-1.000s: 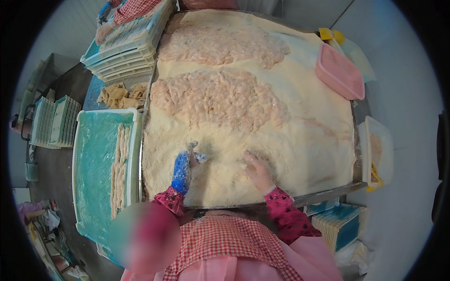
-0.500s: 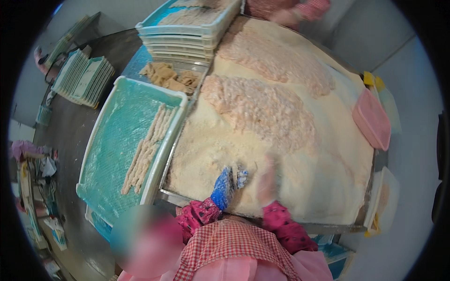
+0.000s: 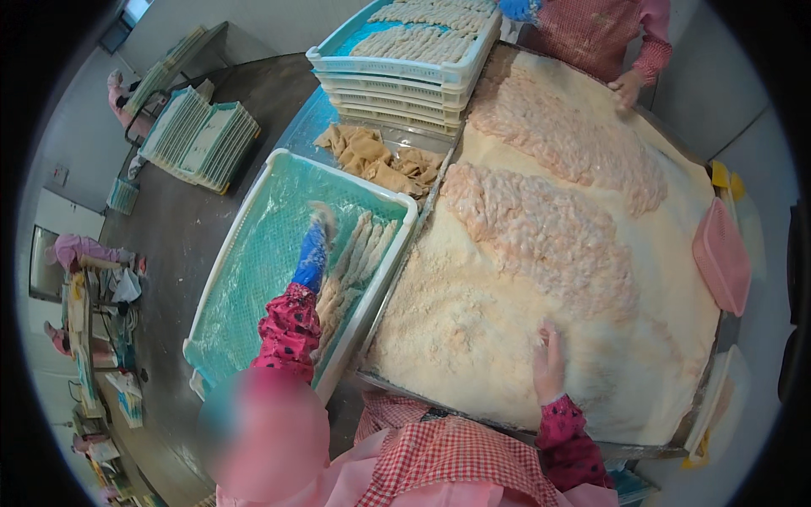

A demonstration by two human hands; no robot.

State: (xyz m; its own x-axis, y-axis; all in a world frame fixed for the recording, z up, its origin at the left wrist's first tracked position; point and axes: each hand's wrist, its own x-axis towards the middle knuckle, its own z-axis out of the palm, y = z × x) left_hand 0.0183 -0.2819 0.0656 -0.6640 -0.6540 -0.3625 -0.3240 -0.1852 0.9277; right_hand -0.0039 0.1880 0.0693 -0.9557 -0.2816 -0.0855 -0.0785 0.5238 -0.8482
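Floured strips (image 3: pixel 348 269), pale, knobbly and long like ropes, lie side by side in the green-lined plastic tray (image 3: pixel 249 258), beside the blue-gloved left hand (image 3: pixel 313 242). Its whitened fingers (image 3: pixel 322 215) are blurred; I cannot tell how open they are or whether they hold something. The right hand (image 3: pixel 549 365) has fingers loosely extended at cream-coloured powder (image 3: pixel 473 372), holding nothing visible. Farther out, glistening pink meat-like pieces (image 3: pixel 545 232) make lumpy mounds.

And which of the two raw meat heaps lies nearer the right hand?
The near raw meat heap; the far heap lies beyond it, toward the co-worker.
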